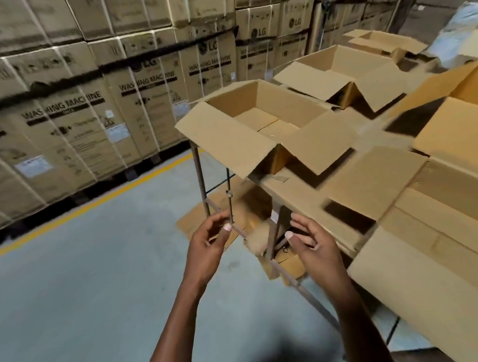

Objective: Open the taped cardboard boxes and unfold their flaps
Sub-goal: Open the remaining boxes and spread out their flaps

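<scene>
While both the left hand [209, 239] and right hand [313, 242] are held loosely open and empty, the nearest box [257, 124] is seen unfolded on the table [296, 194]; another taped box must be reached

The open cardboard box [259, 119] on the table [296, 194] is plain tan, its inside a slightly warmer brown, and the box at the right edge [462, 130] shows a richer orange-tan on its flaps. The stacked cartons [71, 120] along the wall are a paler, greyish brown, printed with dark lettering reading "WASHING MACHINE" and a dark round logo, crossed by thin whitish straps and carrying small white labels. The floor [72, 300] is a dull grey-blue with a single yellow line [95, 202] painted along it, and the table's legs [200, 180] are a dark rusty brown.
</scene>
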Available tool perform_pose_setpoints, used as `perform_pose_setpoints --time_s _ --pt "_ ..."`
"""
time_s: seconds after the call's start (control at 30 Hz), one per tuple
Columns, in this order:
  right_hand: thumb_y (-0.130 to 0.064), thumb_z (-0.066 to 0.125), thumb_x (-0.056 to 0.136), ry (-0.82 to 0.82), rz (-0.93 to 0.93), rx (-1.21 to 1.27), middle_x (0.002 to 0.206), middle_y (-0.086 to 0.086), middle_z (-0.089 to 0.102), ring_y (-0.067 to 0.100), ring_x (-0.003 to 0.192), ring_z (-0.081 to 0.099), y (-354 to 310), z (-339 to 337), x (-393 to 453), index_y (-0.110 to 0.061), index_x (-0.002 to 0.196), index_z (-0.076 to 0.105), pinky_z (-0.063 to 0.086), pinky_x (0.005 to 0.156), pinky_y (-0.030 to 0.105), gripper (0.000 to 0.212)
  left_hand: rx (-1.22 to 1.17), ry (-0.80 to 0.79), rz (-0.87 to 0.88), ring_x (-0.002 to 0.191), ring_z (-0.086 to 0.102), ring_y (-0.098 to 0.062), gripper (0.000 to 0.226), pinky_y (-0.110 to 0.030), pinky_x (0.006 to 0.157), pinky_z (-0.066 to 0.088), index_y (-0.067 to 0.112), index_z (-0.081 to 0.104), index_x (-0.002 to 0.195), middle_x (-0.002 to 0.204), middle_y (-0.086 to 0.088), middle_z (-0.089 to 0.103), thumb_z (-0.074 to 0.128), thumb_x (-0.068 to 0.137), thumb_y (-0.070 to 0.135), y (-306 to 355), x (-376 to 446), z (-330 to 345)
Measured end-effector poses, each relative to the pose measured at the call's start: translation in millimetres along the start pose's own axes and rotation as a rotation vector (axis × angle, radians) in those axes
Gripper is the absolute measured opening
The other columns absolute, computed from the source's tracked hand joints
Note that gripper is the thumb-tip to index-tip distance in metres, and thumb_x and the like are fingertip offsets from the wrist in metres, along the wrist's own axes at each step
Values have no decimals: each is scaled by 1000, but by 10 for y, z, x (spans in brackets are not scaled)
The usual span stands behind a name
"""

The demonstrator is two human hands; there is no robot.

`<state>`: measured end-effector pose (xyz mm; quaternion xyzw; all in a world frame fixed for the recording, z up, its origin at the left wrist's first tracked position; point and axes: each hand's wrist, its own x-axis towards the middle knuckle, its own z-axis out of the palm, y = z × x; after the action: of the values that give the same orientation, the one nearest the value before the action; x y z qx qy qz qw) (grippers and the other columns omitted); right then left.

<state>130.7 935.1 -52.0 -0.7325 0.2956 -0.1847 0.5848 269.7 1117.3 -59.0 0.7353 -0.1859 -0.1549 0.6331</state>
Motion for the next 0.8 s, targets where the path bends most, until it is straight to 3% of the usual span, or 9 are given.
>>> perform_pose_setpoints --time_s 0.1,0.23,0.4,0.47,0.6,0.8 --pt "-17 67 94 -71 -3 31 132 -11 63 -2 112 61 -115 714 129 -31 135 59 52 94 25 44 -32 65 -25 111 63 3 23 -18 90 48 32 69 120 117 17 71 61 100 23 -132 82 -679" --pt "-23 69 93 -178 -27 3 127 -15 65 -6 110 61 -241 1593 349 -38 130 60 46 87 15 41 -38 176 -68 112 64 -2 22 -31 98 51 33 70 117 116 14 72 62 99 24 -279 247 -1524" --pt "-26 67 94 -333 -21 -13 127 -19 64 -4 112 61 -423 2466 690 -38 135 57 46 85 13 43 -39 223 -134 116 63 -12 31 -40 101 51 41 68 118 120 13 70 62 89 50 -390 643 -2280" --pt "-23 67 95 -325 -30 1 127 -14 66 -6 110 62 -495 2769 904 -32 134 59 48 86 12 42 -48 232 -138 116 64 -13 33 -38 100 51 42 68 117 120 11 70 60 86 52 -423 878 -2494" --pt "-22 68 95 -313 -54 67 125 -9 68 3 114 64 -650 3304 1401 -28 131 63 50 99 24 37 -74 212 -138 113 65 -14 29 -34 94 51 41 69 116 119 7 71 62 89 48 -516 1489 -2859" --pt "-28 62 99 -274 -3 130 117 -7 70 10 109 66 -832 4197 2363 -29 125 65 52 96 25 27 -139 204 -233 107 68 -20 24 -34 90 51 29 67 123 115 4 73 55 103 29 -806 2517 -3393"
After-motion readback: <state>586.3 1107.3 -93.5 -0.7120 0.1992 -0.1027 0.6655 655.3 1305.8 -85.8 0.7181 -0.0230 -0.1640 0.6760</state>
